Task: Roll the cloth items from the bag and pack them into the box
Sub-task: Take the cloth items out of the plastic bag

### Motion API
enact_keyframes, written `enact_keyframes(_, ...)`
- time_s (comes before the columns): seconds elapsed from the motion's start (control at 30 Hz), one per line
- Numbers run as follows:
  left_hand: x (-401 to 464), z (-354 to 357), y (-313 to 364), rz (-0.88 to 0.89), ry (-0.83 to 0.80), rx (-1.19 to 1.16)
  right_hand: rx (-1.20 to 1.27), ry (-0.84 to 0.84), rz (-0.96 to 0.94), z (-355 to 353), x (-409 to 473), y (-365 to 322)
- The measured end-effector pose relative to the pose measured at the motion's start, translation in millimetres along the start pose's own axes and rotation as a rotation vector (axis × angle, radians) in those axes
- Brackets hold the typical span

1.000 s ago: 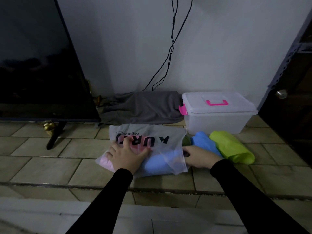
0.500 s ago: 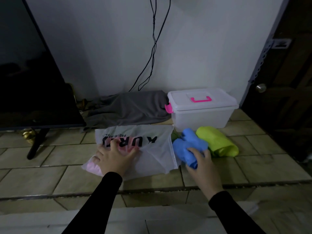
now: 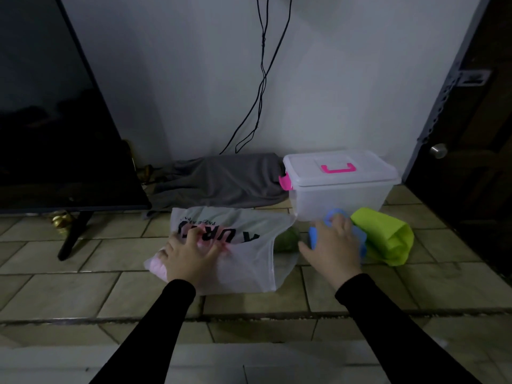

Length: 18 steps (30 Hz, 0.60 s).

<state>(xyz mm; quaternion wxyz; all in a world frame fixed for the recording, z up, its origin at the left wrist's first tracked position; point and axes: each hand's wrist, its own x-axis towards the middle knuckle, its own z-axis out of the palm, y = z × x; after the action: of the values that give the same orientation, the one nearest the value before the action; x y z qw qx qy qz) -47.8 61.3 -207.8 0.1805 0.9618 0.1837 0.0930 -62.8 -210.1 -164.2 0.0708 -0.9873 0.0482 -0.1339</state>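
A white translucent bag (image 3: 249, 261) with black letters lies flat on the tiled floor, pink cloth showing through it. My left hand (image 3: 191, 254) presses down on the bag's left part, fingers spread. My right hand (image 3: 332, 246) grips a blue cloth (image 3: 314, 238) just right of the bag's mouth. A rolled lime-green cloth (image 3: 385, 236) lies beside it to the right. A darker green cloth (image 3: 286, 239) peeks out at the bag's opening. Behind them stands a clear plastic box (image 3: 340, 195) with a closed lid and pink handle.
A grey cloth (image 3: 221, 181) lies against the wall left of the box. A large dark TV screen (image 3: 55, 120) on a black leg fills the left. Black cables (image 3: 260, 79) hang down the wall. A dark door (image 3: 471, 134) is at the right.
My right hand pulled the blue cloth out of the bag and carried it right and farther back, next to the lime-green roll. My left hand stayed pressed on the bag.
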Motion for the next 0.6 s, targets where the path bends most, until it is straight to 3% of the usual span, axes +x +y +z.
enact_keyframes(0.07, 2.0, 0.4, -0.7, 0.002, -0.003, 0.007, 0.135, 0.007, -0.276, -2.0, 13.0, -11.0)
enact_keyframes(0.17, 2.2, 2.2, -0.1, -0.001, 0.016, 0.014, 0.145, -0.246, -0.476, 12.4, 26.8, -15.1)
enact_keyframes(0.3, 1.5, 2.3, 2.3, -0.012, 0.044, 0.032, 0.182, -0.398, -0.380, 31.4, 35.5, -6.8)
enact_keyframes(0.6, 1.8, 5.1, 6.5, -0.028, 0.060, 0.071, 0.041, -0.369, -0.262, 36.3, 31.5, -14.6)
